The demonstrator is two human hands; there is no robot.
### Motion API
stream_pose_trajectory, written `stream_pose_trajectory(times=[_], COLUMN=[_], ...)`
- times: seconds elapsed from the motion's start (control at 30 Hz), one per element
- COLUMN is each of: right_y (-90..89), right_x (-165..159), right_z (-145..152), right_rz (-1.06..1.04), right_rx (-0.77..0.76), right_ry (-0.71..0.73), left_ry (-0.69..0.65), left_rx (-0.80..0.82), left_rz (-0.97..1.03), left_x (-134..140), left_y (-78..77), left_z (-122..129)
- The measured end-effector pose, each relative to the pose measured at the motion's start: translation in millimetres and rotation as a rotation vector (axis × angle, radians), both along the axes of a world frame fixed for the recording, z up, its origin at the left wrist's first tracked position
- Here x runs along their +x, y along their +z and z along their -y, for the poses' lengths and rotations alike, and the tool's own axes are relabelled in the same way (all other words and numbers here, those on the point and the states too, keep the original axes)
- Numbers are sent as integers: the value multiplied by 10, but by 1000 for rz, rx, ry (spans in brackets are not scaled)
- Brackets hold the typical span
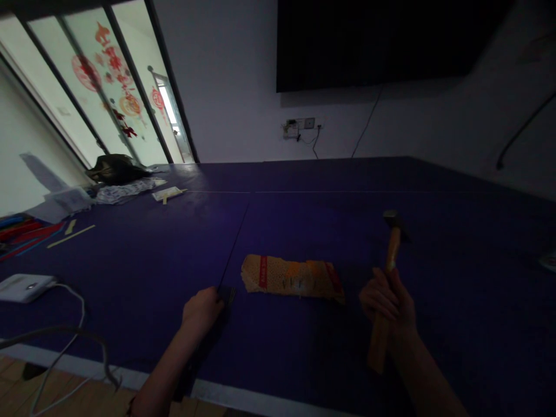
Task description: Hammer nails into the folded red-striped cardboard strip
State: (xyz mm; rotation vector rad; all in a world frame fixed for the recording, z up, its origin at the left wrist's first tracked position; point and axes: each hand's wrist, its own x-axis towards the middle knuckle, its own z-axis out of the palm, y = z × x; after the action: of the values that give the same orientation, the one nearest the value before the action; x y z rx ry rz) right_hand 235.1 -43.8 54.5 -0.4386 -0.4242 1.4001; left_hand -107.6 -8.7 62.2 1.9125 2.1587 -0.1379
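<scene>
A hammer (393, 249) with a wooden handle and dark metal head is upright in my right hand (386, 304), fingers wrapped round the handle. My left hand (204, 310) is low over the table with its fingers closed; what they hold, if anything, is hidden. Right by its fingertips lie several thin dark pieces that look like nails (231, 296). Between my hands lies a tan, rough-edged board piece (273, 275) with red and orange print. Several small nails stand in its middle, around a pale patch. Neither hand touches the board.
The table (174, 249) is covered in dark purple. A white box (26, 288) with a cable lies at left. Behind it are red and blue strips (30, 234), papers (65, 202) and a dark bag (117, 168). A screen (373, 43) hangs above wall sockets (303, 124).
</scene>
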Motion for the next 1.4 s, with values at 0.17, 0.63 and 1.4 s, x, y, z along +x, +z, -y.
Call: stream_pose_trajectory(times=[0.17, 0.63, 1.4], right_y=[8, -197, -352], right_x=[18, -157, -219], right_z=[3, -216, -230], right_rz=[-108, 137, 388], right_rx=[11, -133, -283], right_ry=[58, 153, 125], left_ry=[5, -264, -606], left_rx=[-26, 322, 371], left_rz=[-51, 1114, 847], left_x=[41, 473, 833], left_y=[58, -70, -434], left_z=[-43, -527, -378])
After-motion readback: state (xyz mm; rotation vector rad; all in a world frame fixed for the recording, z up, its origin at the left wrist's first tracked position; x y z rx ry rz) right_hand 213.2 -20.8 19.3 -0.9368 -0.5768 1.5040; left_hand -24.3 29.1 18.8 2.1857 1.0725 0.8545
